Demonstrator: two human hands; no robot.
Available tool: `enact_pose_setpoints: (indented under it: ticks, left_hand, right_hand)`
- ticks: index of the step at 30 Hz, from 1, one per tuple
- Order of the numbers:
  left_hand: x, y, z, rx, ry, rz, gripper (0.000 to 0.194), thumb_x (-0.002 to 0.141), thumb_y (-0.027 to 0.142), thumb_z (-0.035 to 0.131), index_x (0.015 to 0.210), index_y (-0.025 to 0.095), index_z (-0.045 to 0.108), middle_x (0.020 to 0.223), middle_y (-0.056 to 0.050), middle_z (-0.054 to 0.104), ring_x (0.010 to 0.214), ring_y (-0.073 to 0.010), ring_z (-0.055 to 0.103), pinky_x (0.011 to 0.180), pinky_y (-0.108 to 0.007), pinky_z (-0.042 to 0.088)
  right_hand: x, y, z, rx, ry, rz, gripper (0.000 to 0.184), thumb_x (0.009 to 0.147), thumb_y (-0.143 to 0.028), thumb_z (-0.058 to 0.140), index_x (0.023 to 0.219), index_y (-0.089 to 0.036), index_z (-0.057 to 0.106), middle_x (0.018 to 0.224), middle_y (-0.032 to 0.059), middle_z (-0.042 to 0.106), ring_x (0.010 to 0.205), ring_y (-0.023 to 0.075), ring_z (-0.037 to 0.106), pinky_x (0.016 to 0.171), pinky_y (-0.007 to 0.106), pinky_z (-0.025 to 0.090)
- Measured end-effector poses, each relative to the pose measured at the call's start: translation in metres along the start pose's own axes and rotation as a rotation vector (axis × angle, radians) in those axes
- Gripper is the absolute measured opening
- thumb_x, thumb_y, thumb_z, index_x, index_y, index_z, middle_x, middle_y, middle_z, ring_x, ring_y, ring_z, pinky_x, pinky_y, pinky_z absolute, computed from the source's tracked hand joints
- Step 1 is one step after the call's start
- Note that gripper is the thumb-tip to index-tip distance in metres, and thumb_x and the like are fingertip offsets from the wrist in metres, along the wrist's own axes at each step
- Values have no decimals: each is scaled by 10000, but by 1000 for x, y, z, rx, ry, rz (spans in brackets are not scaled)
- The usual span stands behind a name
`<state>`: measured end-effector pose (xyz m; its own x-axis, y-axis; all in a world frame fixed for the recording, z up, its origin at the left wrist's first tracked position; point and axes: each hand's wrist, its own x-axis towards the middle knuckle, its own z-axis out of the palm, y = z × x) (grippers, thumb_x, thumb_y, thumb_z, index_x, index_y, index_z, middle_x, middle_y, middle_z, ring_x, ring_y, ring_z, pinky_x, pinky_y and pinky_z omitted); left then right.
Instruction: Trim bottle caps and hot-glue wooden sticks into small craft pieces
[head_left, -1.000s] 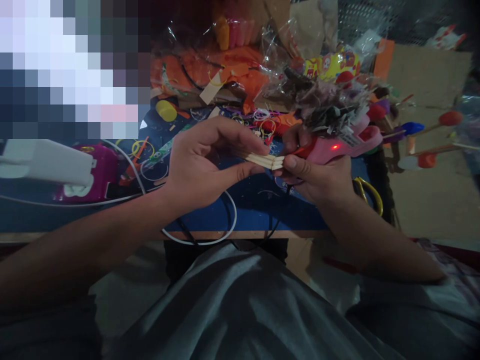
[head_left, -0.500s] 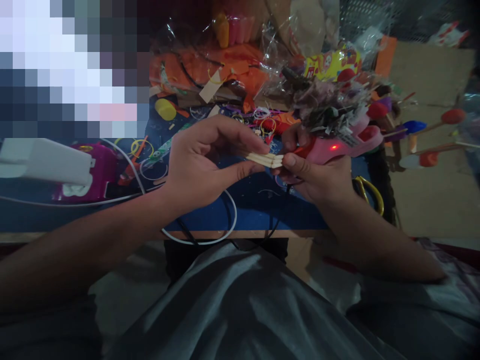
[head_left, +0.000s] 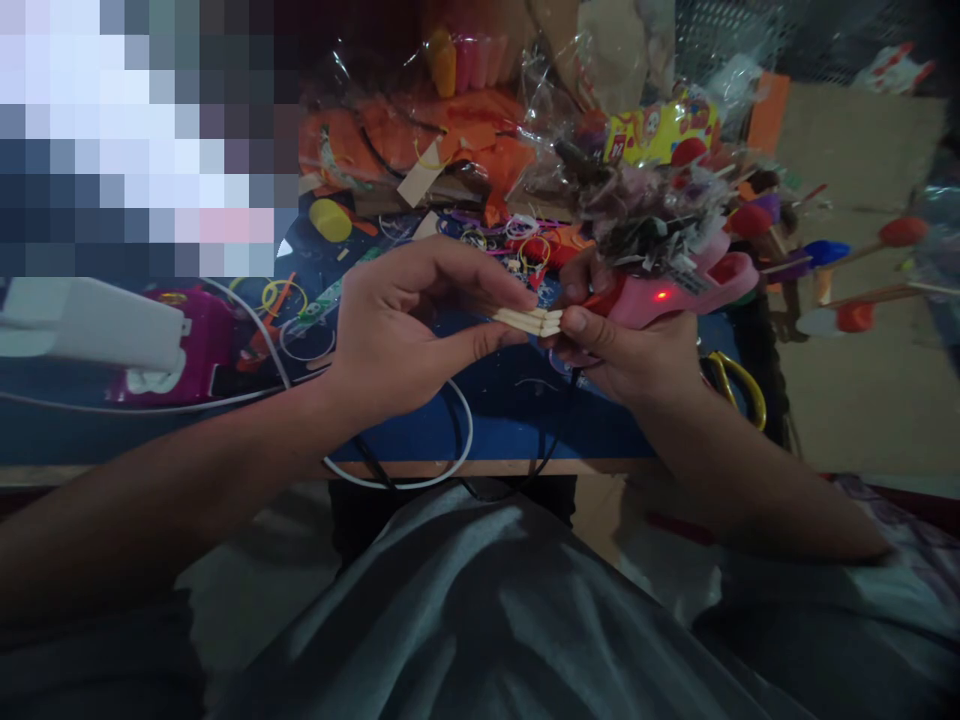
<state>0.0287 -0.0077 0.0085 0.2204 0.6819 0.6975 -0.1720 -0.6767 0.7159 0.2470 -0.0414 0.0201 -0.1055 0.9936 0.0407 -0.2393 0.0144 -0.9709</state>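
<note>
My left hand (head_left: 401, 325) pinches a small bundle of pale wooden sticks (head_left: 534, 320) between thumb and fingers. My right hand (head_left: 626, 350) is closed around a pink glue gun (head_left: 645, 300) with a glowing red light on its side. A red part of the gun lies by the right fingers, and the nozzle is hidden. The right thumb sits at the near end of the sticks, touching or almost touching them. Under that hand a black cable (head_left: 551, 450) runs down over the table edge.
The blue table (head_left: 525, 410) bears a magenta device with a white plug (head_left: 97, 320), a white cable (head_left: 471, 430), yellow-handled scissors (head_left: 739, 385) and loose scraps. Behind lie orange material (head_left: 480, 130) and plastic bags. Sticks with coloured tips (head_left: 904, 233) stand at right beside cardboard (head_left: 862, 400).
My right hand and the glue gun have shifted very slightly left. The left hand keeps its pinch on the sticks, almost unmoved.
</note>
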Motion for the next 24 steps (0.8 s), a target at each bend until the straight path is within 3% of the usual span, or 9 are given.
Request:
enact_pose_setpoints:
  ticks: [5, 12, 16, 24]
  left_hand:
    - [1, 0, 0, -28, -14, 2, 279, 825, 274, 1015, 1061, 252, 865, 969, -12, 897, 836, -180, 875, 770, -280, 755]
    - [-2, -7, -2, -19, -30, -149, 385, 769, 475, 1043, 1017, 261, 841, 973, -26, 886, 881, -209, 871, 824, -330, 744]
    - [-1, -7, -2, -36, -25, -35, 385, 762, 411, 1056, 1054, 266, 851, 981, -23, 891, 847, -199, 869, 781, -317, 747]
    - [0, 4, 1, 30, -2, -59, 248, 858, 359, 990, 1030, 260, 841, 973, -10, 894, 851, -182, 870, 777, -294, 739]
  right_hand:
    - [0, -1, 1, 26, -23, 0, 562, 709, -412, 1095, 892, -245, 591, 835, -60, 677, 608, 107, 737, 427, 193, 497]
    - [1, -4, 3, -8, -37, 20, 571, 683, -487, 1096, 857, -239, 611, 757, -59, 650, 584, 117, 705, 425, 210, 487]
    - [1, -5, 3, 6, -18, 12, 578, 669, -454, 1106, 865, -239, 606, 799, -59, 664, 586, 109, 708, 416, 197, 481]
    - [0, -2, 1, -24, -13, 20, 563, 675, -488, 1100, 863, -240, 630, 815, -38, 657, 600, 117, 697, 413, 218, 478]
